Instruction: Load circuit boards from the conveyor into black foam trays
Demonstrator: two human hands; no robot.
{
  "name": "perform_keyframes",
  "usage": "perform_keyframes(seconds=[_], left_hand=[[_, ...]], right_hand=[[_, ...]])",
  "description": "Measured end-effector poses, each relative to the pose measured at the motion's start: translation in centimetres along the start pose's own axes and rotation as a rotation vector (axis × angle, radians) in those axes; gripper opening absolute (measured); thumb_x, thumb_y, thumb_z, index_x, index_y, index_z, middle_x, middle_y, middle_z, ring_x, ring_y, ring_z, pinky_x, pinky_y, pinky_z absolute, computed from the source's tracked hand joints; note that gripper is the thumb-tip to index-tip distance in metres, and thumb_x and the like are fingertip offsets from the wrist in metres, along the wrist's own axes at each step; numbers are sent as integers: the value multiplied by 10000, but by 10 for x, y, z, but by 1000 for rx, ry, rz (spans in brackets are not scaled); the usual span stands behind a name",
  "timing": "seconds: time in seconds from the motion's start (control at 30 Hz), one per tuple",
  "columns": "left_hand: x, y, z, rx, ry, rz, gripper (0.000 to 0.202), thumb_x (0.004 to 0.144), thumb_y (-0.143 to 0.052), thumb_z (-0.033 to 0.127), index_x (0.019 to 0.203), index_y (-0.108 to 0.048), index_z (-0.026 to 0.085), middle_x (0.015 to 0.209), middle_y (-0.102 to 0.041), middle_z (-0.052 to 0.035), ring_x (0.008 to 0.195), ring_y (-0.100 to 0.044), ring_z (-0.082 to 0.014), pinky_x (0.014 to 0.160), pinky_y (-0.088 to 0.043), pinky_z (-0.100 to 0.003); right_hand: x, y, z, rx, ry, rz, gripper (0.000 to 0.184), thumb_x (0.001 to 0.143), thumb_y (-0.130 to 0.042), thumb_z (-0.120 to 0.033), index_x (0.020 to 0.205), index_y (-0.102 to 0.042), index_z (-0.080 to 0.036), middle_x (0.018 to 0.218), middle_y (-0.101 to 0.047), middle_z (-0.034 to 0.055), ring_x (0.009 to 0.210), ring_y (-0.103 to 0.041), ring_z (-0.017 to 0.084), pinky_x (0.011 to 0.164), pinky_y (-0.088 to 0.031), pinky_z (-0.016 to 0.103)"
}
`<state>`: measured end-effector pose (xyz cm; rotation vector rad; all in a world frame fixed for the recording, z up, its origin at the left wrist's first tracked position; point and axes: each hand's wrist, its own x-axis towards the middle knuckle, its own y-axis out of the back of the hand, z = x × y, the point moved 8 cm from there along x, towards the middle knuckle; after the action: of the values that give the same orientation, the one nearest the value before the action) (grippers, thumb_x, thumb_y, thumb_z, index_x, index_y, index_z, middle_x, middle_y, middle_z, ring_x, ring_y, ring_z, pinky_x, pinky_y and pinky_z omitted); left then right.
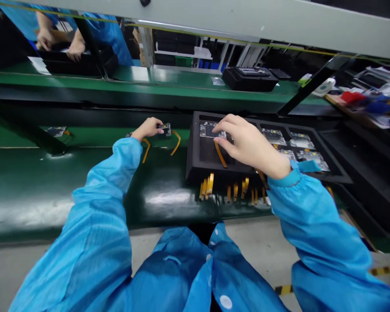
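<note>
My left hand (148, 128) reaches across the green conveyor belt (35, 190) and pinches a small circuit board (165, 128) with an orange flex cable (176, 142). Another orange cable (146, 149) lies beside my left wrist. My right hand (247, 145) rests over a black tray (195, 160), its fingertips pinching a circuit board (209, 129) in the tray's left pocket; an orange flex cable (220, 154) trails from it. More boards (301, 143) fill the tray's right pockets. Both arms wear blue sleeves.
Orange cable ends (227, 188) stick out under the tray's near edge. Another board (56, 131) lies far left on the belt. A second black tray (248, 78) sits on the far belt. A co-worker's hands (60, 43) work at the back left. Clutter (370, 93) fills the right.
</note>
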<state>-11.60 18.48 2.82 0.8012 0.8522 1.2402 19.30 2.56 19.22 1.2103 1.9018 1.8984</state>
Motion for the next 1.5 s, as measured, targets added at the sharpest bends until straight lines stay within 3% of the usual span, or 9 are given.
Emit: perform_keyframes(seconds=[0.17, 0.37, 0.6, 0.77, 0.97, 1.13, 1.3, 1.4, 1.5], left_hand=[[-121, 64, 13, -330, -80, 427, 447, 854, -802, 482, 1142, -804, 140, 1033, -798, -96, 932, -706, -254, 869, -589, -351], [-279, 82, 71, -501, -176, 597, 412, 836, -879, 548, 957, -777, 168, 855, -750, -36, 750, -669, -180, 644, -533, -263], [-349, 77, 129, -434, -359, 593, 129, 935, -833, 307, 919, -775, 193, 809, -732, -9, 687, -640, -151, 635, -517, -272], [-355, 70, 173, -415, -617, 517, 66, 948, -809, 151, 966, -818, 214, 878, -778, -21, 751, -707, -154, 669, -568, -262], [-333, 54, 201, -572, -680, 306, 58, 976, -812, 210, 1015, -853, 223, 1081, -852, -73, 940, -810, -210, 810, -659, -295], [-301, 25, 211, -663, -529, 93, 196, 962, -837, 435, 916, -866, 247, 901, -850, -56, 763, -787, -237, 669, -643, -320], [-262, 15, 218, -716, -392, 98, 366, 840, -929, 571, 853, -856, 212, 939, -868, -104, 924, -839, -346, 813, -717, -433], [-222, 15, 213, -852, -275, 109, 506, 705, -1011, 546, 993, -837, 168, 1062, -877, -126, 1031, -841, -354, 884, -725, -443], [-178, 13, 209, -935, -137, 71, 575, 620, -1043, 409, 1049, -762, 150, 1133, -859, -133, 1067, -832, -319, 924, -727, -429]], right_hand=[[-16, 3, -73, 158, 65, 174, 133, 1087, -617, -194, 1134, -741, -201, 1107, -763, 124, 1040, -741, 303, 916, -628, 449], [-10, -16, -126, 408, 101, 299, 203, 1090, -690, -243, 1287, -736, -225, 1247, -753, 125, 1028, -754, 279, 919, -665, 445], [-33, -7, -149, 526, 118, 358, 41, 1071, -756, -223, 1103, -780, -218, 1035, -803, 88, 949, -761, 253, 892, -663, 405], [-65, 12, -145, 575, 76, 353, 79, 1052, -759, -147, 1030, -795, -214, 962, -819, 59, 865, -761, 213, 819, -644, 347], [-98, 22, -124, 760, -101, 335, 151, 982, -783, -93, 879, -770, -203, 859, -808, 24, 743, -737, 164, 713, -600, 282], [-112, 13, -93, 821, -266, 373, 190, 961, -804, -203, 789, -721, -208, 785, -778, 16, 700, -722, 177, 680, -599, 301], [-114, -6, -66, 924, -364, 410, 181, 992, -825, -372, 984, -758, -204, 889, -796, 35, 776, -768, 197, 717, -649, 311], [-128, 0, -60, 872, -345, 492, 278, 1004, -818, -321, 1245, -739, -205, 1187, -795, 96, 858, -786, 181, 765, -678, 313], [-155, 20, -65, 732, -253, 545, 118, 1049, -747, -210, 1166, -763, -218, 1206, -783, 103, 909, -793, 183, 778, -682, 313]])
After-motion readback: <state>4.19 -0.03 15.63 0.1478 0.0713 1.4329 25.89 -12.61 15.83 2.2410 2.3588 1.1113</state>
